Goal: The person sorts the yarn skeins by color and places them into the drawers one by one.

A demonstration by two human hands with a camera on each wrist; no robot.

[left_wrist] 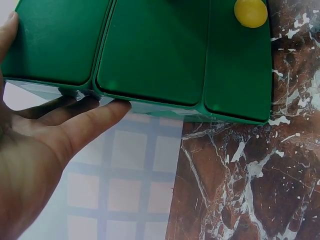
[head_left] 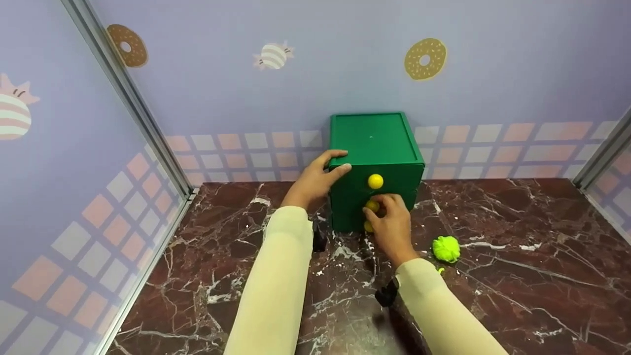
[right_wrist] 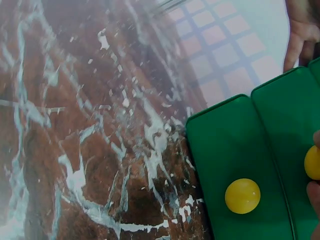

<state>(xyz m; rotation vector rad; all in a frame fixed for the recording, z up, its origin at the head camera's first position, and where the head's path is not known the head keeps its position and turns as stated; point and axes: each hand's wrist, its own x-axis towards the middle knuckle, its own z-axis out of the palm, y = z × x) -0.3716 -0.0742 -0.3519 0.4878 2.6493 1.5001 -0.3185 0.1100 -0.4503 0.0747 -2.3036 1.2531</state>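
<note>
A green drawer box (head_left: 370,140) with three stacked fronts and round yellow knobs stands against the back wall. My left hand (head_left: 315,180) steadies its upper left corner, the thumb lying on the front. In the left wrist view the straight fingers (left_wrist: 95,122) lie along the box's side. My right hand (head_left: 392,224) pinches the middle knob (head_left: 372,205) between thumb and fingers, and that knob (right_wrist: 313,163) is partly covered by them. Above it shows the top knob (head_left: 375,181); the bottom knob (right_wrist: 242,196) sits bare on the lowest front. All three fronts look closed.
A bright lime-green fluffy ball (head_left: 446,249) lies on the dark red marbled tabletop (head_left: 532,276), right of the box. Purple patterned panels (head_left: 345,59) enclose the back and both sides, with a metal frame strip (head_left: 133,103) at the left corner.
</note>
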